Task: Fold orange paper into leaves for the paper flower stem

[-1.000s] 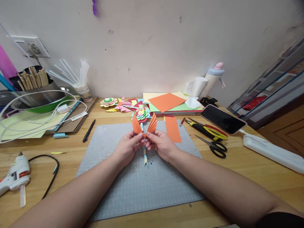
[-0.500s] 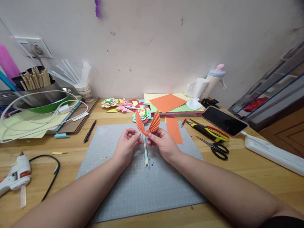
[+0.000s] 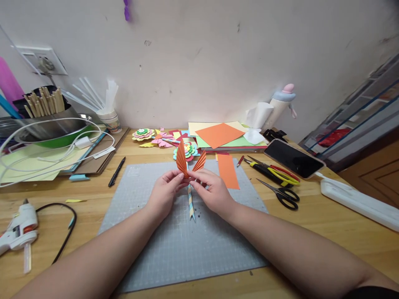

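Above the middle of the grey cutting mat (image 3: 174, 249), both hands pinch a pleated orange paper piece (image 3: 181, 161) that spreads into two fan-like wings. My left hand (image 3: 166, 189) is closed on its lower left side. On the right, my right hand (image 3: 210, 189) is closed with thumb and fingers at the base of the other wing. Beneath the fingers a striped blue and cream paper stem (image 3: 190, 205) points towards me. Behind the wings lies a layered paper flower (image 3: 188, 151) in several colours. The fingers hide where paper and stem meet.
An orange paper strip (image 3: 228, 172) lies at the mat's upper right. Scissors (image 3: 285, 196), pliers (image 3: 271, 172) and a phone (image 3: 293, 158) are further right. A glue gun (image 3: 23, 226) and a black pen (image 3: 117, 171) are left. Coloured paper sheets (image 3: 212, 143) are stacked by the wall.
Both hands have shifted up slightly and closer together, onto the base of the orange paper. Its wings have turned, and the right one now shows less above my fingers.
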Demonstrator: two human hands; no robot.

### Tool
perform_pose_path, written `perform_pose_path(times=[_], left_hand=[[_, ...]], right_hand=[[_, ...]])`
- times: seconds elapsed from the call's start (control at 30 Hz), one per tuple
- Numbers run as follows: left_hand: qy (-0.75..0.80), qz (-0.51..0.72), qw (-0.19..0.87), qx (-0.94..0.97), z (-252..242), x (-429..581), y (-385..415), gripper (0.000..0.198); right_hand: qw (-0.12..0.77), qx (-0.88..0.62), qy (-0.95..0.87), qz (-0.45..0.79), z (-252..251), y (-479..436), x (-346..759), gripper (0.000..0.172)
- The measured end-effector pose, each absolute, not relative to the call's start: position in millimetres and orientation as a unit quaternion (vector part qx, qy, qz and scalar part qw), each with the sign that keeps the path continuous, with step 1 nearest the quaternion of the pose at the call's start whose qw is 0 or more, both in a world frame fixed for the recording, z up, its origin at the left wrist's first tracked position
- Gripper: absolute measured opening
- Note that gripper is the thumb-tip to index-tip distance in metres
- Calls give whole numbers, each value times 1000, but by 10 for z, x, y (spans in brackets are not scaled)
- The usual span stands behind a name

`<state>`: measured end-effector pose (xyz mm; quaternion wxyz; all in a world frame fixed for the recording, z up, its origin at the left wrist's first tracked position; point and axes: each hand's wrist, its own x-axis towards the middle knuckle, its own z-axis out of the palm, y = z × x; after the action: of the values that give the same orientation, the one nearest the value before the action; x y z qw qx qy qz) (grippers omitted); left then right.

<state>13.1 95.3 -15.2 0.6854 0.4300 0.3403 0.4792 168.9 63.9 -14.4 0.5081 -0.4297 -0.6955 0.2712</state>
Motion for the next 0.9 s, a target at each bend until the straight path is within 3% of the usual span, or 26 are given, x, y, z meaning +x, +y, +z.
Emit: perform_pose_path(times=[0.37,0.5,0.73,0.8,0.9], left_hand=[[360,489,657,447,-114,150,928,21],[366,498,598,510,-69,140,894,18],[343,466,324,749,-10,124,764,43],[347,474,330,739,-24,127,749,41],[365,515,475,613,-57,144,775,32]], right_hand=[[486,-413,-711,297,-106,623,1674,35],[536,-422,-600,418,-122,637,1653,27],[606,-344,-414,586,-41,655,1643,25],[602,-333,-394,609,-38,658,1654,25],[584,-328,-381,638,-60,665,1675,24]])
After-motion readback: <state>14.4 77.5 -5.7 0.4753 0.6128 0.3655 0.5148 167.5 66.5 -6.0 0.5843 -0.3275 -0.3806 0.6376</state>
